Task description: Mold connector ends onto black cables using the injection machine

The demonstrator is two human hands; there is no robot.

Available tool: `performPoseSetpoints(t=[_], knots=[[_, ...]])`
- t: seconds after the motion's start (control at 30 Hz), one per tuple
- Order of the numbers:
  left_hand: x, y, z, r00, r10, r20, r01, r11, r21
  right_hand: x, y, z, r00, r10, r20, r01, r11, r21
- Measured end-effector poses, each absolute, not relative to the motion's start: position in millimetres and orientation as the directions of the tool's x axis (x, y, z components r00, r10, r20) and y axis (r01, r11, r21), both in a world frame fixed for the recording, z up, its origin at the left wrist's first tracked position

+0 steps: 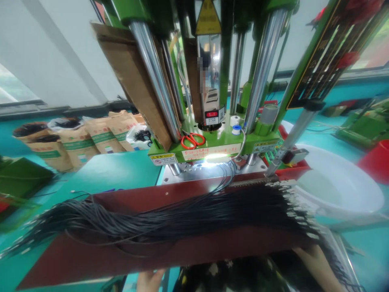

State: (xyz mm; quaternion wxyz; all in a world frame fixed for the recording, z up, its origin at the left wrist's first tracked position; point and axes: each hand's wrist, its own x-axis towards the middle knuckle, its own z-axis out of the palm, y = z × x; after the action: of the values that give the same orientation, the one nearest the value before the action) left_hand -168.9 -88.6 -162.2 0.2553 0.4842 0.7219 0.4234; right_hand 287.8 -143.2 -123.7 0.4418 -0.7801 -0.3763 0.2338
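Note:
A long bundle of thin black cables (188, 215) lies across a dark red board (91, 255); pale connector ends fan out at both sides. My left hand (150, 280) is at the board's near edge, low in the picture, its fingertips against or under the edge. My right hand (314, 259) reaches to the board's near right corner below the cable ends, its fingers hidden there. Several cables loop up from the board to the lit metal plate (194, 172) of a green machine (249, 148).
Red-handled scissors (193, 140) and a blue-and-white spool (236, 129) rest on the machine's ledge. A large white tub (340, 182) and a red tray (293, 172) stand at the right. Paper sacks (75, 140) line the left, behind a green table (121, 170).

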Motion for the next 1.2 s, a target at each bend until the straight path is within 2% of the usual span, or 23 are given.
performPoseSetpoints(t=[0.13,0.33,0.5,0.57,0.63,0.77,0.8,0.87,0.93,1.0,1.1,1.17,1.2], knots=[[-173,-88,-153,-0.356,0.931,-0.08,0.485,0.257,0.836,283,-143,-117,0.601,0.796,-0.065,0.347,-0.333,-0.877],[-165,-89,-132,-0.356,0.932,-0.075,0.526,0.266,0.808,283,-145,-118,0.588,0.807,-0.053,0.333,-0.301,-0.894],[-174,-85,-138,-0.332,0.936,-0.115,0.559,0.293,0.776,284,-147,-124,0.574,0.818,-0.038,0.334,-0.276,-0.901],[-187,-80,-140,-0.261,0.951,-0.167,0.596,0.295,0.747,286,-148,-124,0.549,0.834,-0.055,0.351,-0.29,-0.891],[-199,-78,-133,-0.162,0.957,-0.242,0.688,0.285,0.668,288,-149,-121,0.526,0.847,-0.076,0.365,-0.305,-0.88],[-202,-88,-86,-0.068,0.895,-0.44,0.902,0.243,0.356,292,-151,-115,0.521,0.846,-0.11,0.357,-0.333,-0.872],[-195,-93,-68,-0.014,0.875,-0.483,0.916,0.206,0.345,293,-151,-114,0.518,0.846,-0.122,0.355,-0.343,-0.87],[-173,-100,-32,0.229,0.829,-0.51,0.86,0.072,0.504,293,-152,-115,0.509,0.848,-0.146,0.359,-0.364,-0.859],[-140,-97,-1,0.535,0.725,-0.434,0.703,-0.096,0.705,293,-153,-116,0.502,0.853,-0.143,0.378,-0.366,-0.85],[-102,-79,16,0.69,0.695,-0.205,0.559,-0.33,0.761,292,-153,-118,0.506,0.856,-0.103,0.405,-0.342,-0.848],[-42,-37,11,0.721,0.686,0.1,0.49,-0.606,0.626,293,-153,-120,0.494,0.868,-0.048,0.426,-0.29,-0.857],[-6,-12,-1,0.694,0.7,0.168,0.577,-0.681,0.452,293,-153,-121,0.481,0.876,-0.037,0.427,-0.271,-0.863],[9,-2,-7,0.683,0.714,0.156,0.632,-0.684,0.364,293,-152,-122,0.474,0.88,-0.037,0.424,-0.265,-0.866]])
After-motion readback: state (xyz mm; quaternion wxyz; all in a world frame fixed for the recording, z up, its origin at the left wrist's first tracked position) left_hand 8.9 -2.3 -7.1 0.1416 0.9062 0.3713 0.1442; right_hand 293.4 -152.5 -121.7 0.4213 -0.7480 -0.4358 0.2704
